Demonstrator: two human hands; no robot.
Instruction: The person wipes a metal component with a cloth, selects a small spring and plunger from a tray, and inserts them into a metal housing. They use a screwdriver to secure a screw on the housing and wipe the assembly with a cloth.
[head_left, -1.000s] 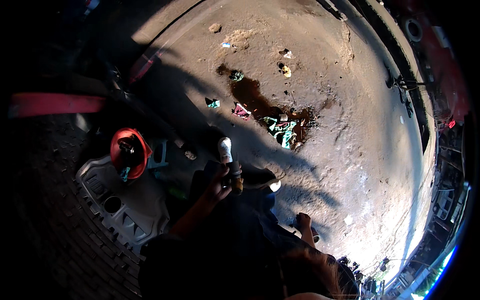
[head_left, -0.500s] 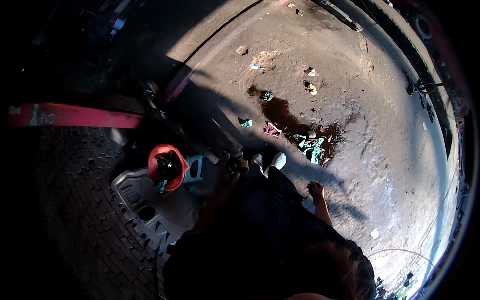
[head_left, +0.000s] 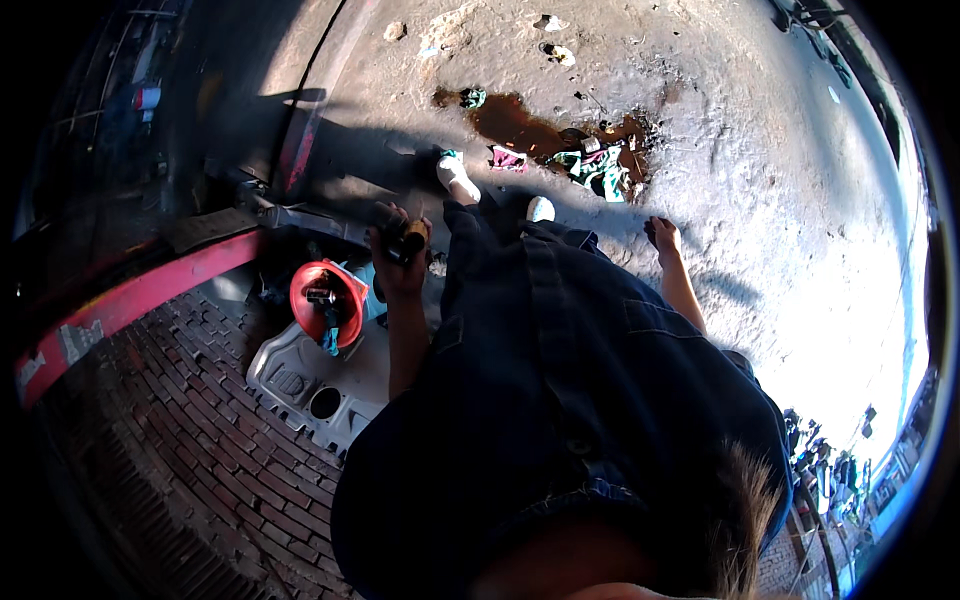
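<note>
My left hand [head_left: 396, 272], raised in front of my left side, is closed around a dark cylindrical part with a brass-coloured end [head_left: 414, 236]. Its exact kind is too dark to make out. Just left of that forearm is a red bowl [head_left: 298, 292] with dark metal parts [head_left: 322, 298] and a teal rag [head_left: 331, 340] in it. My right hand [head_left: 664, 236] hangs at my right side, its darkened fingers loosely apart with nothing visible in them.
A grey moulded panel [head_left: 283, 372] lies below the bowl on brick paving [head_left: 215, 400]. A red beam [head_left: 150, 290] crosses at left. Ahead, a dark oily puddle [head_left: 510, 125] spreads on concrete, with a green-white rag [head_left: 600, 172] and a maroon cloth [head_left: 508, 158].
My left hand has come up with the cylindrical part, out of deep shadow. My feet have stepped, and the puddle and rags now appear higher in the picture.
</note>
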